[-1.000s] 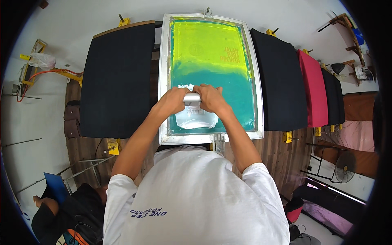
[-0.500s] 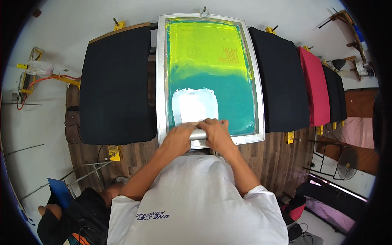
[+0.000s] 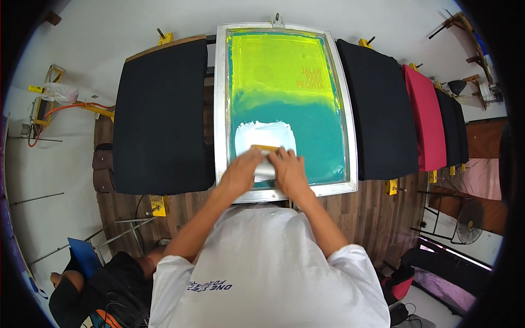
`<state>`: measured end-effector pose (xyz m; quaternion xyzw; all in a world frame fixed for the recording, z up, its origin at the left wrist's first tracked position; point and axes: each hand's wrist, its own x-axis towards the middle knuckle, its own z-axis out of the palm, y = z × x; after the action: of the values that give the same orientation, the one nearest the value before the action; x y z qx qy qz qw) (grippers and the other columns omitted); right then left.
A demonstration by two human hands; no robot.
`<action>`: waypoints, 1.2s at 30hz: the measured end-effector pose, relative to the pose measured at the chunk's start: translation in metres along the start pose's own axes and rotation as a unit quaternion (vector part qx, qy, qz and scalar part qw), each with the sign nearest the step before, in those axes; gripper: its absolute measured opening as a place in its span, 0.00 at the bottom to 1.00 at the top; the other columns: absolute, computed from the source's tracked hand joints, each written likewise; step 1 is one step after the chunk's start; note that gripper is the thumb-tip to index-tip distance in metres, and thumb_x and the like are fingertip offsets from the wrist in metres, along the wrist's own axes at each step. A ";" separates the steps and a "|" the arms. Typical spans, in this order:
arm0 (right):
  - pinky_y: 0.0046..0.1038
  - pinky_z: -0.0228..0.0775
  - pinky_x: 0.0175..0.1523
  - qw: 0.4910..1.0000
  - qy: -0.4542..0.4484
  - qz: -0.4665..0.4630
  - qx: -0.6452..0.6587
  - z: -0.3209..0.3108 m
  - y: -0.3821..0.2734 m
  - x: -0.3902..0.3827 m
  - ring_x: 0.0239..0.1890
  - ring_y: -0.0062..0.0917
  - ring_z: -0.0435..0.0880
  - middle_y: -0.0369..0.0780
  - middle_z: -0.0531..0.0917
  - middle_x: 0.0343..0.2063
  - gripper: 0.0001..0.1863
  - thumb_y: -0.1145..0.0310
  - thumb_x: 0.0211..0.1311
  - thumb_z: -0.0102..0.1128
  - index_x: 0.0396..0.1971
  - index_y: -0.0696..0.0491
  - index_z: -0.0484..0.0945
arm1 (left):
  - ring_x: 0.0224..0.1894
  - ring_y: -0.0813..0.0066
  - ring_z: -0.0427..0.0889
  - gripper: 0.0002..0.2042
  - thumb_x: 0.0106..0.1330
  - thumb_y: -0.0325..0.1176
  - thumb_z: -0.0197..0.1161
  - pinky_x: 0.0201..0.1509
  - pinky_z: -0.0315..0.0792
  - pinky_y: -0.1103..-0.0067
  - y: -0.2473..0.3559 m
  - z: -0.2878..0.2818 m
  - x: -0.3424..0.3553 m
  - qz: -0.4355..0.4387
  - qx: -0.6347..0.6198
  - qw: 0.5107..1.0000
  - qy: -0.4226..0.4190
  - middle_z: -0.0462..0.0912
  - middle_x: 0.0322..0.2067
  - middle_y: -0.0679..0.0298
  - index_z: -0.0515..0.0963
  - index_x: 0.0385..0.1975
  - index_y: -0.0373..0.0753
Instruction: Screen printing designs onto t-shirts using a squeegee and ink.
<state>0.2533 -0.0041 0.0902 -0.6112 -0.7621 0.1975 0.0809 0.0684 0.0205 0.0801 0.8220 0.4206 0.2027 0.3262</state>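
A printing screen [image 3: 221, 109] in a pale metal frame lies in front of me. Its mesh is teal, with a yellow-green upper part and a patch of white ink [image 3: 265, 133] in the lower left. Over that ink I hold a squeegee [image 3: 264, 166] with a silvery body; a yellow edge shows at its far side. My left hand [image 3: 243, 170] grips one end and my right hand [image 3: 290, 170] the other, fingers curled over the top. Some motion blur lies on the squeegee, and its lower edge is hidden.
Black fabric covers a platen [image 3: 161, 117] on the left and another platen [image 3: 377, 112] on the right. Beyond the right one is a red platen [image 3: 425, 120]. Yellow clamps [image 3: 158, 206] jut out beneath. A person in dark clothes [image 3: 123, 287] is at lower left; a fan [image 3: 469, 224] stands at right.
Both hands and the squeegee have moved away from my body, from the screen's near edge onto the white ink. The squeegee has tilted, so its yellow edge now shows.
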 end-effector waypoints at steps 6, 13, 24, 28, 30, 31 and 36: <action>0.44 0.64 0.51 0.999 -0.013 0.027 0.035 -0.008 -0.023 -0.043 0.50 0.42 0.74 0.43 0.75 0.48 0.30 0.83 0.39 0.66 0.49 0.52 0.74 | 0.61 0.47 0.73 0.22 0.51 0.11 0.53 0.68 0.65 0.61 0.030 -0.002 -0.029 -0.004 -0.031 0.999 -0.019 0.77 0.55 0.46 0.77 0.48 0.29; 0.45 0.65 0.51 0.998 0.044 0.031 0.015 -0.022 -0.021 0.003 0.50 0.42 0.76 0.42 0.77 0.47 0.30 0.83 0.41 0.64 0.50 0.50 0.75 | 0.55 0.50 0.77 0.23 0.51 0.12 0.54 0.68 0.65 0.57 0.011 -0.030 0.015 0.058 0.035 0.997 0.020 0.80 0.49 0.49 0.78 0.49 0.31; 0.49 0.64 0.51 0.997 -0.037 -0.059 -0.022 -0.022 0.001 0.057 0.46 0.34 0.82 0.35 0.84 0.39 0.17 0.79 0.52 0.60 0.41 0.44 0.83 | 0.50 0.43 0.79 0.23 0.51 0.14 0.63 0.56 0.74 0.61 -0.007 -0.012 0.014 -0.073 0.021 0.997 0.030 0.80 0.48 0.43 0.76 0.50 0.29; 0.49 0.64 0.52 0.994 -0.049 -0.096 -0.012 -0.024 0.007 0.021 0.46 0.34 0.82 0.36 0.84 0.39 0.14 0.78 0.55 0.58 0.40 0.46 0.82 | 0.53 0.43 0.77 0.26 0.51 0.16 0.63 0.59 0.71 0.61 0.025 0.005 -0.013 -0.110 0.052 0.992 -0.037 0.77 0.53 0.44 0.72 0.54 0.30; 0.48 0.62 0.54 0.995 -0.059 -0.078 -0.002 -0.020 0.007 -0.003 0.48 0.35 0.81 0.36 0.83 0.42 0.18 0.80 0.53 0.58 0.43 0.47 0.81 | 0.57 0.44 0.75 0.28 0.51 0.16 0.63 0.63 0.67 0.59 0.033 0.018 -0.034 -0.057 0.053 0.997 0.006 0.75 0.55 0.43 0.71 0.57 0.30; 0.47 0.62 0.54 0.995 -0.065 -0.071 0.007 -0.017 0.009 -0.013 0.50 0.35 0.80 0.36 0.82 0.44 0.22 0.81 0.50 0.59 0.46 0.46 0.81 | 0.58 0.44 0.74 0.29 0.51 0.16 0.63 0.64 0.66 0.59 0.035 0.021 -0.037 -0.058 0.056 0.997 -0.009 0.75 0.55 0.42 0.71 0.58 0.30; 0.47 0.65 0.53 0.991 -0.128 -0.005 0.035 -0.041 0.001 -0.008 0.50 0.37 0.80 0.37 0.82 0.44 0.26 0.81 0.43 0.66 0.46 0.47 0.81 | 0.51 0.45 0.80 0.24 0.51 0.13 0.60 0.57 0.74 0.64 0.042 -0.013 -0.010 -0.062 -0.055 0.995 -0.048 0.80 0.49 0.44 0.75 0.53 0.29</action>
<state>0.2712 -0.0035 0.1282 -0.5741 -0.7619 0.2999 0.0047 0.0784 -0.0009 0.1185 0.7838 0.4428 0.1653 0.4028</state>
